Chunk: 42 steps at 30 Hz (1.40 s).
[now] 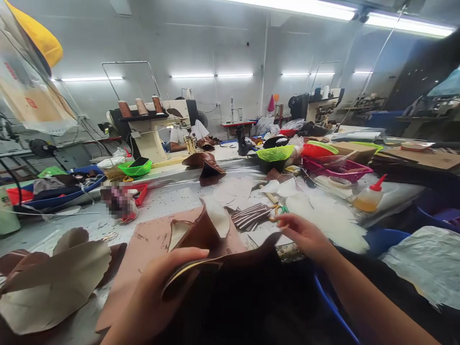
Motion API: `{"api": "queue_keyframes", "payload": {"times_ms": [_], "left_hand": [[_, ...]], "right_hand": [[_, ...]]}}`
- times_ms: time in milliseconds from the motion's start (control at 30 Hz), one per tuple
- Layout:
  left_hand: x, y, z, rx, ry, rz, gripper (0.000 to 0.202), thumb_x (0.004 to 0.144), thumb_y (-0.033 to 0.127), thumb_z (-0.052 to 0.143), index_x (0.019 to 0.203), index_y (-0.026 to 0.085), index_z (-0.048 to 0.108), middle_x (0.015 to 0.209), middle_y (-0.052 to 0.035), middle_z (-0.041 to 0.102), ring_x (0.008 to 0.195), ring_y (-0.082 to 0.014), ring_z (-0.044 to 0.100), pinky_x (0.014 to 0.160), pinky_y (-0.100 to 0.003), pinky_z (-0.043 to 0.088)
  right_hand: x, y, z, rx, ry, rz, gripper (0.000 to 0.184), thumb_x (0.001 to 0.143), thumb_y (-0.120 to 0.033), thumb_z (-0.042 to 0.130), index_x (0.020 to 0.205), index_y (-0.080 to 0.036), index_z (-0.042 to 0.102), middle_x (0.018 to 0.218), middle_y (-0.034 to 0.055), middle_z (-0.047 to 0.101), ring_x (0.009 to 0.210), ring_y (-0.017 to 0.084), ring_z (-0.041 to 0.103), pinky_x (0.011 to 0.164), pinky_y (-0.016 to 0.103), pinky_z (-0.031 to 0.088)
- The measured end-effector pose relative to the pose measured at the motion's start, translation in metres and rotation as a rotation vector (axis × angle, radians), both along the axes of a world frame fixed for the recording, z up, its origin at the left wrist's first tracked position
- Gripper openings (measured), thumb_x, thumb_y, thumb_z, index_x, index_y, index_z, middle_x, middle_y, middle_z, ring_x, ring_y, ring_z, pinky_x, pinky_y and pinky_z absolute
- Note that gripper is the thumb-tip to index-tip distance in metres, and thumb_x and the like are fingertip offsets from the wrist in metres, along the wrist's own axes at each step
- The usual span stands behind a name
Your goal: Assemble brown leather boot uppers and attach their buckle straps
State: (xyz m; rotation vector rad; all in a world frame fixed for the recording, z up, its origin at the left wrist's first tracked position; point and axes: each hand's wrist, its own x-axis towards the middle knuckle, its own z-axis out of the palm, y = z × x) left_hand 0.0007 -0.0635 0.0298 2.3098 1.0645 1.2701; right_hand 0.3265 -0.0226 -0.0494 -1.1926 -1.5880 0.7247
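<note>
My left hand [168, 278] grips one end of a brown leather piece [247, 256], its thumb on top along the pale-lined edge. At the other end my right hand [304, 235] has its fingers bent at the leather's upturned corner; the fingertips are partly hidden. The lower part of the leather is lost in dark shadow. Just beyond the hands, a brown leather boot upper [196, 227] with pale lining stands on a pink board [147, 254]. Dark strips with white edges [251, 216] lie beside it, near a yellow-and-green handled tool [279, 210].
Leather pieces with beige backing [53, 282] lie at left. A glue bottle with a red tip [370, 194] stands at right, near a magenta basket [338, 167]. White scraps [323, 220] cover the right side. A sewing machine [154, 129] and a seated person [178, 136] are beyond.
</note>
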Motion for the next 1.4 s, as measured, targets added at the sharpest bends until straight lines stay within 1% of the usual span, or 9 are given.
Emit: {"api": "queue_keyframes", "payload": {"times_ms": [200, 300, 400, 567, 767, 967, 1233, 1333, 1400], "left_hand": [[0.02, 0.022, 0.008, -0.695, -0.335, 0.031, 0.028, 0.068, 0.034, 0.067, 0.093, 0.02, 0.069, 0.086, -0.0034, 0.072, 0.083, -0.0238, 0.066, 0.071, -0.031, 0.055], [0.016, 0.03, 0.002, -0.816, -0.483, -0.017, 0.03, 0.059, 0.038, 0.075, 0.081, 0.018, 0.07, 0.079, -0.0038, 0.071, 0.079, -0.024, 0.066, 0.071, -0.033, 0.054], [0.009, 0.032, -0.006, -0.891, -0.544, -0.184, 0.048, 0.046, 0.052, 0.079, 0.075, 0.015, 0.069, 0.069, -0.0064, 0.069, 0.072, -0.0259, 0.066, 0.068, -0.035, 0.052], [0.02, 0.037, -0.012, -0.821, -0.535, -0.356, 0.068, 0.042, 0.054, 0.081, 0.096, 0.015, 0.066, 0.08, -0.0084, 0.069, 0.079, -0.0275, 0.065, 0.07, -0.035, 0.05], [0.054, 0.037, -0.021, -0.558, -0.731, 0.085, 0.027, 0.064, 0.032, 0.073, 0.084, 0.016, 0.068, 0.084, -0.0048, 0.071, 0.084, -0.0233, 0.064, 0.078, -0.033, 0.049], [0.064, 0.032, -0.035, -0.435, -0.797, 0.197, 0.026, 0.068, 0.032, 0.068, 0.088, 0.015, 0.066, 0.086, -0.0059, 0.07, 0.086, -0.0245, 0.064, 0.08, -0.035, 0.049], [0.018, 0.029, -0.041, -0.308, -0.39, 0.174, 0.055, 0.069, 0.058, 0.06, 0.106, 0.018, 0.057, 0.1, -0.0087, 0.062, 0.093, -0.0253, 0.057, 0.084, -0.036, 0.044], [-0.028, 0.057, -0.038, -0.568, -0.306, 0.381, 0.052, 0.073, 0.062, 0.051, 0.096, 0.017, 0.061, 0.102, -0.0103, 0.062, 0.101, -0.0268, 0.054, 0.088, -0.039, 0.041], [-0.049, 0.079, -0.042, -0.862, -0.332, 0.253, 0.046, 0.072, 0.056, 0.056, 0.094, 0.016, 0.063, 0.103, -0.0098, 0.063, 0.098, -0.0231, 0.058, 0.084, -0.034, 0.045]], "right_hand": [[-0.042, -0.001, 0.085, 0.278, -0.243, 0.644, 0.048, 0.079, -0.032, 0.062, 0.125, -0.029, 0.05, 0.147, 0.0043, 0.025, 0.13, 0.027, 0.031, 0.1, 0.041, 0.036], [-0.054, -0.012, 0.133, 0.362, -0.468, 0.988, 0.015, 0.079, -0.015, 0.054, 0.081, -0.023, 0.067, 0.128, 0.0017, 0.052, 0.131, 0.024, 0.029, 0.11, 0.04, 0.018], [-0.062, -0.005, 0.154, 0.369, -0.606, 1.011, 0.011, 0.078, -0.013, 0.057, 0.081, -0.022, 0.064, 0.09, 0.0016, 0.068, 0.117, 0.02, 0.048, 0.112, 0.04, 0.01], [-0.082, 0.017, 0.144, 0.515, -0.869, 0.598, 0.006, 0.073, -0.013, 0.064, 0.075, -0.019, 0.063, 0.078, 0.0016, 0.064, 0.087, 0.019, 0.06, 0.109, 0.051, 0.008], [-0.102, 0.019, 0.105, 0.659, -0.541, 0.173, 0.031, 0.075, -0.018, 0.061, 0.105, -0.02, 0.057, 0.104, 0.0082, 0.059, 0.105, 0.025, 0.051, 0.106, 0.055, 0.016], [-0.11, 0.023, 0.06, -0.007, 0.116, 0.495, 0.041, 0.075, -0.046, 0.06, 0.102, -0.015, 0.058, 0.096, 0.0094, 0.064, 0.091, 0.027, 0.06, 0.078, 0.041, 0.049], [-0.079, 0.021, 0.059, -0.078, 0.099, 0.432, 0.035, 0.081, -0.042, 0.057, 0.106, -0.018, 0.063, 0.099, 0.0069, 0.067, 0.095, 0.025, 0.061, 0.087, 0.039, 0.048], [-0.051, 0.028, 0.053, -0.19, 0.05, 0.461, 0.038, 0.08, -0.045, 0.059, 0.106, -0.018, 0.063, 0.102, 0.009, 0.067, 0.094, 0.027, 0.062, 0.087, 0.043, 0.048], [-0.037, 0.036, 0.047, -0.274, 0.017, 0.468, 0.038, 0.077, -0.045, 0.062, 0.103, -0.017, 0.065, 0.102, 0.0095, 0.067, 0.096, 0.029, 0.061, 0.089, 0.044, 0.047]]}}
